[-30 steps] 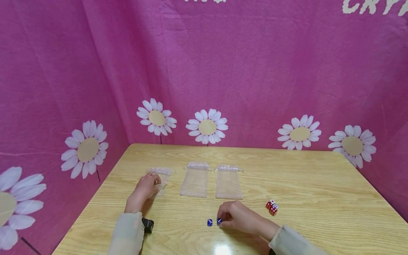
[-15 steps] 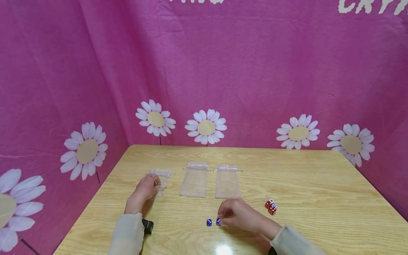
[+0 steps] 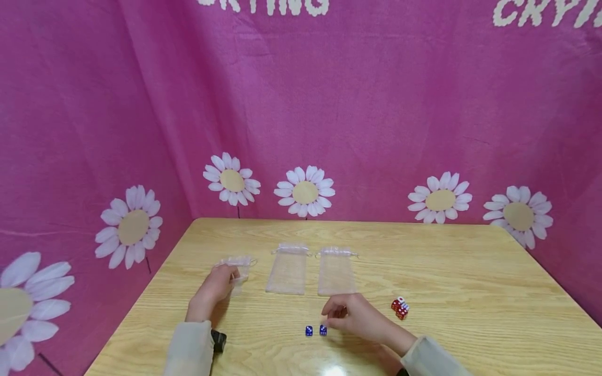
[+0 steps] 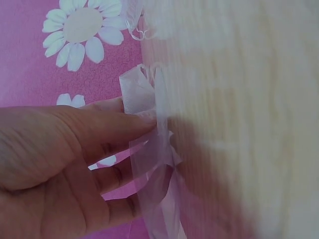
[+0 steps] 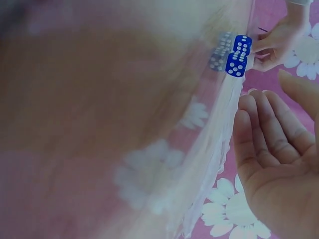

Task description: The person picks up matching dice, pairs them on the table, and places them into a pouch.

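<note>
My left hand (image 3: 217, 285) pinches a sheer drawstring pouch (image 3: 241, 262) between thumb and fingers at the table's left side. In the left wrist view, the thumb lies over the thin fabric (image 4: 139, 94) and the other fingers show through it from behind. Two blue dice with white pips, a left die (image 3: 309, 331) and a right die (image 3: 323, 330), sit side by side near the table's front. Just right of them is my right hand (image 3: 355, 317), its fingers loosely bent. The right wrist view shows that palm (image 5: 279, 164) holding nothing, thumb apart from the fingers.
Two more sheer pouches, a middle one (image 3: 288, 271) and a right one (image 3: 336, 272), lie flat behind the dice. A small cluster of red and white dice (image 3: 400, 308) lies right of my right hand. A pink flowered cloth (image 3: 367, 115) hangs behind the wooden table (image 3: 451, 271).
My right fingertips have drawn slightly off the right blue die, which now shows more fully. The lower part of the left pouch is more gathered in my left hand. The head view has tilted up slightly.
</note>
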### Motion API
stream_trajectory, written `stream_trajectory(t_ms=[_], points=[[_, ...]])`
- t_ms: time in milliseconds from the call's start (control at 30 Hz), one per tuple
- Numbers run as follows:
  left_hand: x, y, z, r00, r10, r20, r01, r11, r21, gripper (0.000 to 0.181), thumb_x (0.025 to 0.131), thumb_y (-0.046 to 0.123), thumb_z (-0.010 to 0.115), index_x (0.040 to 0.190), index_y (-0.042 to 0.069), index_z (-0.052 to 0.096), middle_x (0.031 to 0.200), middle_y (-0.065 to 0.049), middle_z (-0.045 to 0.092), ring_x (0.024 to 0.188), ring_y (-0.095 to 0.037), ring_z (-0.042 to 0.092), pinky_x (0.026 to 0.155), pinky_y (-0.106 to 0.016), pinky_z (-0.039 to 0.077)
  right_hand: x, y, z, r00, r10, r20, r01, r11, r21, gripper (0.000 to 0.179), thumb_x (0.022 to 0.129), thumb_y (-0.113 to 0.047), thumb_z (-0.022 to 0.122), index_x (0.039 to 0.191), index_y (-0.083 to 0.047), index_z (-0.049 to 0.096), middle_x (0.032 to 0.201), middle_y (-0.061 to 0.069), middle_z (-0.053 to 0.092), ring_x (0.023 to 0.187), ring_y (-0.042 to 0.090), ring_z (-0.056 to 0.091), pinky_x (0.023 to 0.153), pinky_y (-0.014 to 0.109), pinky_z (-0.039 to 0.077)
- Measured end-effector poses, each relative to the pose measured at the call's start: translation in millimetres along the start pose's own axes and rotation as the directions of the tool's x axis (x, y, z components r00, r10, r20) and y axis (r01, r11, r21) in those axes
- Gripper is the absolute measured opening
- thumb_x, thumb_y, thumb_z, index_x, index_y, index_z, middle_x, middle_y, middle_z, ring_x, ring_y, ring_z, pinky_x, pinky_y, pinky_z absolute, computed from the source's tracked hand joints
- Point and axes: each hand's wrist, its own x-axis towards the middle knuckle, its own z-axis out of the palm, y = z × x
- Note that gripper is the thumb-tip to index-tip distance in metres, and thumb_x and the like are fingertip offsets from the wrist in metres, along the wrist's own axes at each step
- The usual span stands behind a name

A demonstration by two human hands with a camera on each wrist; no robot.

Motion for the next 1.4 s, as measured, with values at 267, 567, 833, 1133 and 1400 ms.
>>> stream_trajectory(t_ms=[267, 567, 833, 1133, 1400], points=[[-2.7, 2.6, -0.2, 0.997, 0.066, -0.044, -0.065, 0.998, 0.013, 0.014, 0.085, -0.01, 0.062, 0.083, 0.002, 0.069, 0.08, -0.011, 0.067, 0.076, -0.021, 0.059, 0.071, -0.038, 0.052, 1.7, -0.2, -1.6, 0.996, 0.082, -0.029, -0.078, 0.991, 0.111, 0.017, 0.089, -0.018, 0.071, 0.097, -0.004, 0.071, 0.088, 0.008, 0.072, 0.075, 0.001, 0.06, 0.068, 0.018, 0.05], [-9.9, 13.4, -1.6, 0.983, 0.112, -0.147, -0.111, 0.994, 0.011, 0.014, 0.086, -0.011, 0.061, 0.083, 0.001, 0.068, 0.072, -0.005, 0.055, 0.067, -0.013, 0.043, 0.06, -0.027, 0.042, 4.9, -3.2, -2.6, 0.99, 0.126, -0.07, -0.108, 0.968, 0.226, 0.023, 0.091, -0.02, 0.069, 0.102, 0.0, 0.071, 0.093, 0.012, 0.071, 0.077, 0.003, 0.059, 0.069, 0.018, 0.049], [-15.6, 27.2, -3.3, 0.958, 0.159, -0.24, -0.159, 0.987, 0.022, 0.017, 0.085, -0.012, 0.062, 0.091, 0.002, 0.071, 0.076, -0.005, 0.059, 0.069, -0.013, 0.053, 0.062, -0.027, 0.05, 15.8, -10.9, -0.6, 0.979, 0.192, -0.061, -0.149, 0.893, 0.425, 0.034, 0.092, -0.02, 0.068, 0.11, 0.008, 0.066, 0.094, 0.006, 0.073, 0.081, 0.008, 0.065, 0.077, 0.029, 0.058], [-19.3, 50.1, -9.9, 0.939, 0.204, -0.275, -0.19, 0.979, 0.078, 0.015, 0.084, -0.009, 0.067, 0.09, 0.004, 0.071, 0.078, -0.006, 0.062, 0.074, -0.018, 0.06, 0.068, -0.033, 0.055, 24.0, -19.6, 3.2, 0.975, 0.217, -0.041, -0.159, 0.82, 0.55, 0.04, 0.093, -0.021, 0.067, 0.115, 0.012, 0.061, 0.092, 0.002, 0.072, 0.085, 0.01, 0.067, 0.088, 0.038, 0.058], [-21.8, 64.9, -13.6, 0.928, 0.245, -0.282, -0.222, 0.969, 0.112, 0.018, 0.082, -0.01, 0.07, 0.091, 0.006, 0.072, 0.079, -0.006, 0.062, 0.075, -0.019, 0.059, 0.07, -0.033, 0.056, 31.2, -22.2, 7.3, 0.964, 0.265, -0.033, -0.191, 0.77, 0.609, 0.041, 0.093, -0.023, 0.067, 0.116, 0.01, 0.061, 0.092, 0.002, 0.072, 0.086, 0.01, 0.068, 0.086, 0.03, 0.058]])
